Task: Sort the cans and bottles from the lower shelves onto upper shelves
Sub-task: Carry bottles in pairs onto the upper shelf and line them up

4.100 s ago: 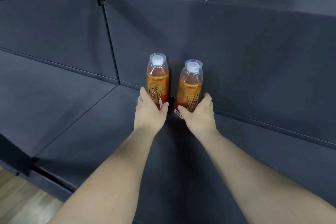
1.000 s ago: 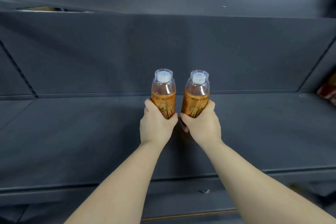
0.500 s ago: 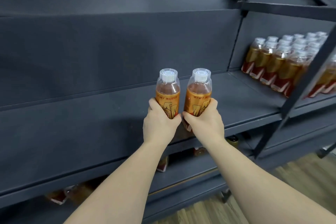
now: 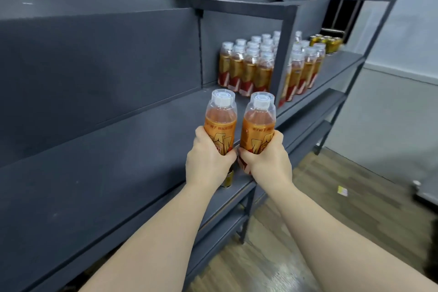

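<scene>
- The left hand (image 4: pixel 208 161) grips the lower half of the left bottle (image 4: pixel 220 118), with its fingers wrapped round the orange label.
- The right hand (image 4: pixel 265 161) holds the right bottle (image 4: pixel 259 123) the same way, its fingers closed round the label.
- Both bottles are upright and just beside each other, held in the air above the front part of the dark grey shelf (image 4: pixel 118 161). Each has a white cap under a clear cover.
- Farther right on that shelf, a block of matching bottles (image 4: pixel 246 66) stands in rows against the back panel.
- A grey upright post (image 4: pixel 283 54) rises in front of the rows, and beyond it stands a second cluster of bottles (image 4: pixel 303 66).
- Toward the far right end of the shelf sits a small group of gold cans (image 4: pixel 328 42).
- A single gold can (image 4: pixel 228 179) shows partly beneath the left hand, near the shelf's front edge. Which level it stands on cannot be told.
- The wooden floor (image 4: pixel 331 220) lies to the right, with a small yellow scrap (image 4: pixel 342 191) on it.
</scene>
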